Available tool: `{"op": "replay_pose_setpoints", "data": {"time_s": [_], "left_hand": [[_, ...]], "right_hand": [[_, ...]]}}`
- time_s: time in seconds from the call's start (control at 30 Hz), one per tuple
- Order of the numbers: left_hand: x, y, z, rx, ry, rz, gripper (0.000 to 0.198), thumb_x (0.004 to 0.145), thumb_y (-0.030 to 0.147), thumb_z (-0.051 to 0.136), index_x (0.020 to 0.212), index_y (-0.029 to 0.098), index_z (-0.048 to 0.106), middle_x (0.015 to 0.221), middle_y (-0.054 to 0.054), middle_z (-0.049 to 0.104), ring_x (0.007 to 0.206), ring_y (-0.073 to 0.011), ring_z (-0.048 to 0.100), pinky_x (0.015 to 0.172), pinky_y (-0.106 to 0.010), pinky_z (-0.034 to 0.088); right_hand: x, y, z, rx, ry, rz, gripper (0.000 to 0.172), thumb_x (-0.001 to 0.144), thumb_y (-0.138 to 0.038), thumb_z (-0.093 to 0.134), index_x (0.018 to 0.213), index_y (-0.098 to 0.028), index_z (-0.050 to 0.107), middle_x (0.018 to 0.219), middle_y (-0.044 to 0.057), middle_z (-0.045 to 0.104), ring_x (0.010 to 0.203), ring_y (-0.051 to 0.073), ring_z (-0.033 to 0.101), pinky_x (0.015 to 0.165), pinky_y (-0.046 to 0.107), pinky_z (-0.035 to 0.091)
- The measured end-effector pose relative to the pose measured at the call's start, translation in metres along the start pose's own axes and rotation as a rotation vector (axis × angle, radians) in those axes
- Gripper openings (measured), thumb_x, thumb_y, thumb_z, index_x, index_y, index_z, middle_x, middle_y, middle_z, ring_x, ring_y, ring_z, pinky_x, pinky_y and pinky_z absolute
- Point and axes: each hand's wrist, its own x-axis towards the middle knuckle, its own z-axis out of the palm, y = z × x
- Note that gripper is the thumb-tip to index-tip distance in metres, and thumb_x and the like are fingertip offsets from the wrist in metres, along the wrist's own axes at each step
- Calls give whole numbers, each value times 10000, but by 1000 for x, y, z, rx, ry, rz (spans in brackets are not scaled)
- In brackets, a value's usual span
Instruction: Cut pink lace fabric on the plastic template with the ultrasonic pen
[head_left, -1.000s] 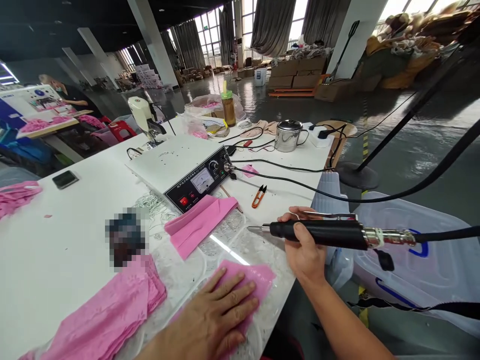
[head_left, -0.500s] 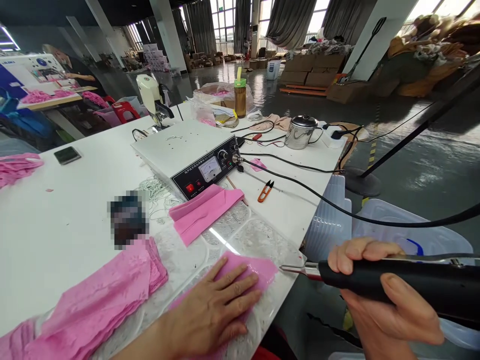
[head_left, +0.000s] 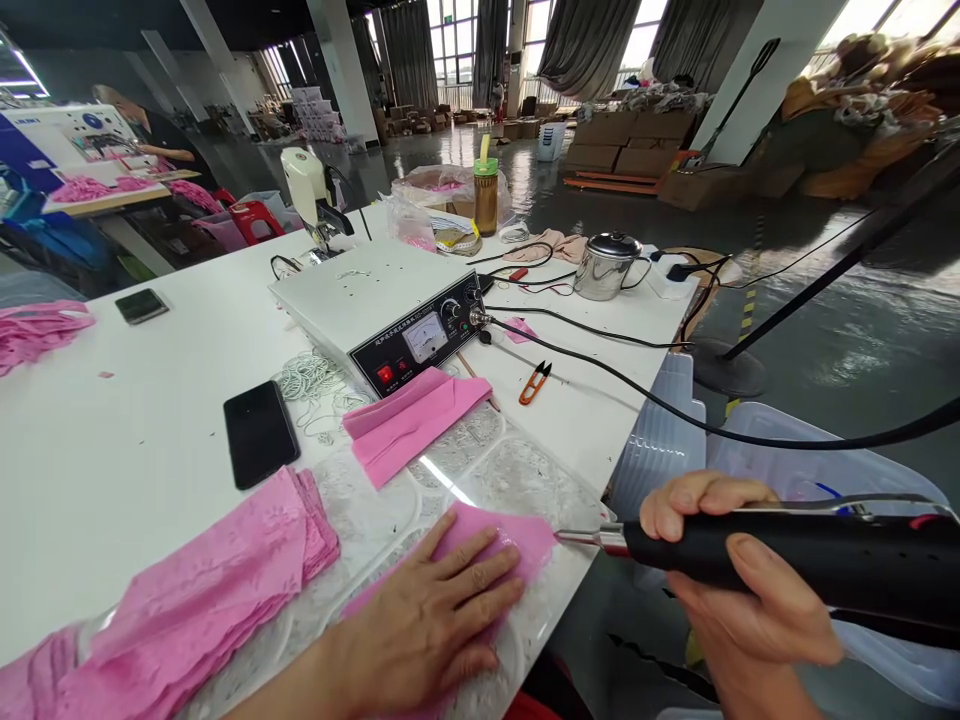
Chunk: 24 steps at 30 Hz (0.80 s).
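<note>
My left hand (head_left: 439, 615) lies flat with its fingers spread, pressing a pink fabric piece (head_left: 536, 540) onto the clear plastic sheet (head_left: 390, 500) at the table's front edge. Around a black handheld tool (head_left: 795, 555) are the fingers of my right hand (head_left: 739, 590). The tool's thin metal tip meets the right edge of that fabric. Another folded pink piece (head_left: 416, 422) rests in front of the black-faced control box (head_left: 426, 338). To the left is a layered stack of pink fabric (head_left: 217, 590).
A black phone (head_left: 260, 433) and tangled string lie left of the box. Orange snips (head_left: 535, 383), a metal mug (head_left: 607, 266) and a bottle (head_left: 485, 200) stand or lie beyond. A black cable crosses the right side above plastic bins (head_left: 825, 460). A person sits at the far left.
My right hand and the tool have moved slightly left, and the tip has come up to the fabric's edge. My left hand stays nearly still. The view has shifted a little.
</note>
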Motion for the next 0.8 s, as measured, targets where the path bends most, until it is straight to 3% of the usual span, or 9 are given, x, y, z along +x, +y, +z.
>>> {"op": "replay_pose_setpoints", "data": {"time_s": [0.17, 0.4, 0.63, 0.8], "left_hand": [[0, -1, 2, 22, 21, 9, 559, 1021, 470, 445, 1497, 189, 364, 1528, -28, 410, 1456, -232, 308, 1231, -469, -69], [-1, 0, 1, -27, -3, -8, 566, 1025, 448, 444, 1522, 216, 308, 1532, -26, 408, 1455, -242, 309, 1240, -494, 31], [0, 2, 1, -54, 21, -20, 561, 1020, 470, 439, 1512, 221, 338, 1519, -40, 431, 1451, -238, 322, 1236, -498, 17], [-24, 6, -9, -67, 52, -118, 432, 1044, 323, 408, 1453, 189, 438, 1536, -47, 406, 1456, -233, 312, 1238, -475, 75]], "right_hand": [[-2, 3, -1, -18, -18, 24, 152, 764, -368, 686, 829, -234, 658, 739, 17, 561, 547, 142, 531, 483, 312, 485], [-1, 3, -2, -33, -46, 10, 125, 777, -343, 686, 801, -227, 650, 724, 11, 567, 537, 133, 537, 480, 301, 493], [6, 0, 6, -84, -1, -15, 143, 729, -354, 695, 735, -220, 647, 669, 11, 568, 485, 133, 521, 429, 295, 459], [-2, -7, -2, -136, 51, -10, 115, 765, -358, 617, 731, -248, 614, 651, 3, 472, 498, 149, 454, 430, 324, 386]]}}
